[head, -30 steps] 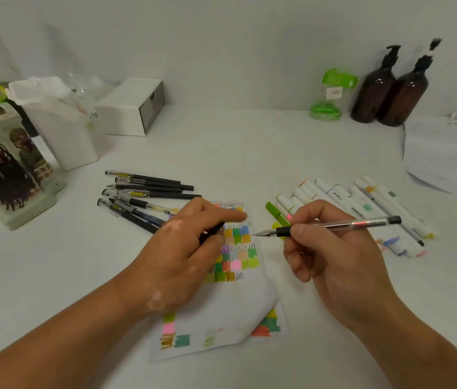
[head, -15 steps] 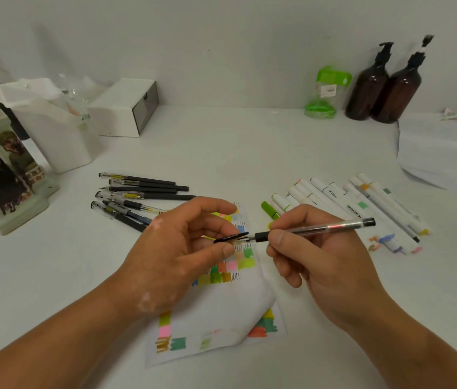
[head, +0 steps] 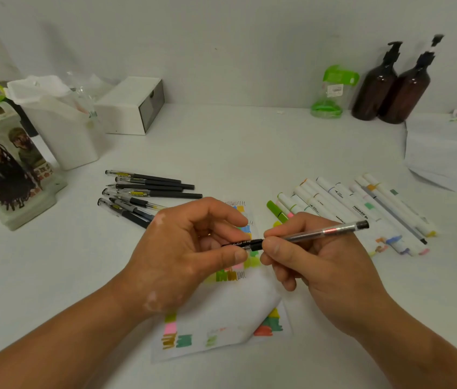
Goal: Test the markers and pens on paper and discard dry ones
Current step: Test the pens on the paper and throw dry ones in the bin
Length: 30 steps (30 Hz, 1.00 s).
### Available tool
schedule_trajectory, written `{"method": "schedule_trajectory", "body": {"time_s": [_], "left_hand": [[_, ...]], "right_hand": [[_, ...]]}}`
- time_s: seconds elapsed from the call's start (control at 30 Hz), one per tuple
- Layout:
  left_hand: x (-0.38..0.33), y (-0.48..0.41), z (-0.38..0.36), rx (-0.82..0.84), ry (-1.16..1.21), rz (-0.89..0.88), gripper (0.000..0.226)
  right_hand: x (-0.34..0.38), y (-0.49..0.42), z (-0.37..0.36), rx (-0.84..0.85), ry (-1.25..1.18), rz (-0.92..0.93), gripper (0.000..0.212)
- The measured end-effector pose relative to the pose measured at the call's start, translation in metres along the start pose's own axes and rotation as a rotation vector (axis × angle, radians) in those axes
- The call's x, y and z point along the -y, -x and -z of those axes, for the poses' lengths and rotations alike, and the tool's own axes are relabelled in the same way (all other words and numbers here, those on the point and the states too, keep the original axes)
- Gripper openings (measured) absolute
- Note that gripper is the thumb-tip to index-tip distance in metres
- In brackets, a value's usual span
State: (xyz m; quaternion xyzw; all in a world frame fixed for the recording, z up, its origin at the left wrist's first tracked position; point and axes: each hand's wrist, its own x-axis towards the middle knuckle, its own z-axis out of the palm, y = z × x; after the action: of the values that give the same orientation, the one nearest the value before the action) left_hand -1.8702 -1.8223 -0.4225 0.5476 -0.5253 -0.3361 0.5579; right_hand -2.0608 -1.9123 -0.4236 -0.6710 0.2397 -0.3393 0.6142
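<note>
Head view: black cap (head: 239,244) meeting gel pen (head: 320,233) over the swatched paper (head: 221,313).
The right hand (head: 327,266) grips the clear-barrelled gel pen, long axis lying left-right, tip end pointing at the left hand (head: 182,248), which pinches the black cap right at that tip; seating it likely means pushing along the barrel's line.

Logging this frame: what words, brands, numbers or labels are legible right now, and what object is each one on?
"MARKER": barrel of a white marker in the right pile.
"5": yellow label on a black pen in the left pile; other print there is unreadable.
Too blurred to read: the sticker on the green-lidded jar, the print on the figure box, the white print on the pen cap.
</note>
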Motion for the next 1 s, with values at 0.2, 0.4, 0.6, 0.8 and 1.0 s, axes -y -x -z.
{"method": "schedule_trajectory", "body": {"time_s": [0.2,0.4,0.6,0.8,1.0], "left_hand": [[0.004,-0.008,0.008,-0.02,-0.229,-0.065,0.026],[0.01,-0.007,0.023,-0.008,-0.395,-0.067,0.022],[0.011,-0.007,0.029,-0.014,-0.562,-0.171,0.035],[0.015,-0.013,0.082,-0.195,-0.775,-0.124,0.021],[0.02,-0.01,0.125,-0.195,-0.895,0.017,0.026]], "right_hand": [[0.005,-0.006,0.014,0.057,-0.039,0.002,0.026],[0.015,-0.005,0.025,0.317,-0.029,-0.225,0.057],[0.005,-0.001,0.004,0.085,0.604,-0.083,0.025],[0.002,-0.005,0.016,-0.109,1.154,0.041,0.016],[0.004,-0.009,0.009,-0.112,1.258,0.008,0.009]]}}
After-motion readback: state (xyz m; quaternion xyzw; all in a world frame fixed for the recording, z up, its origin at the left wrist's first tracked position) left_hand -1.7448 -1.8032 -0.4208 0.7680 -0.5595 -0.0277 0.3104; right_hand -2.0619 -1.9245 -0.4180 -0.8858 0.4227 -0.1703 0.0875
